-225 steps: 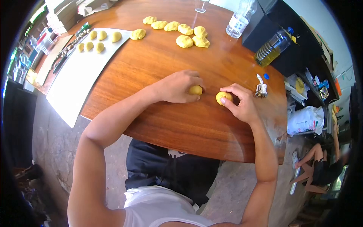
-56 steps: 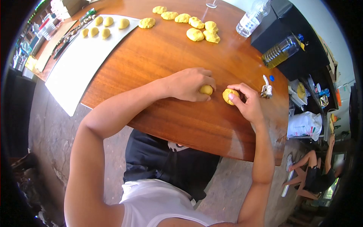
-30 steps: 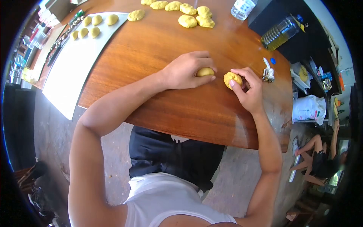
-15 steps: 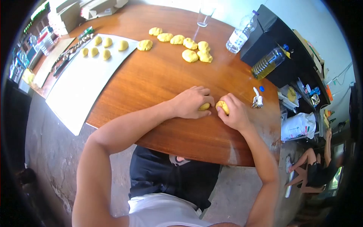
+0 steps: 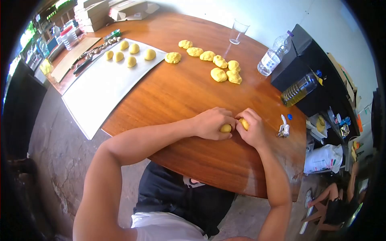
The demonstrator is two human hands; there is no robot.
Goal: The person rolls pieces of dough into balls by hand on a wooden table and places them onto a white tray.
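My left hand (image 5: 212, 123) rests low over the wooden table (image 5: 173, 100), its fingers curled round a yellow dough ball (image 5: 226, 128). Close beside it, my right hand (image 5: 253, 132) grips another yellow dough piece (image 5: 243, 123), partly covered by the fingers. The two hands almost touch at the fingertips. Farther back on the table lie several rough dough lumps (image 5: 207, 56) in a bent row. To the left, several smooth dough balls (image 5: 134, 48) sit at the far end of a white tray (image 5: 96, 98).
A plastic water bottle (image 5: 276, 54), an oil bottle (image 5: 299, 90) and a drinking glass (image 5: 238, 32) stand at the back and right. Crumpled wrapping (image 5: 284, 129) lies near a blue cap (image 5: 289, 117). Cardboard boxes (image 5: 130, 9) are at back left. Another person (image 5: 335, 205) sits at far right.
My hands have come closer together, each still holding dough. The camera view has shifted, so the table and its items appear lower and farther right.
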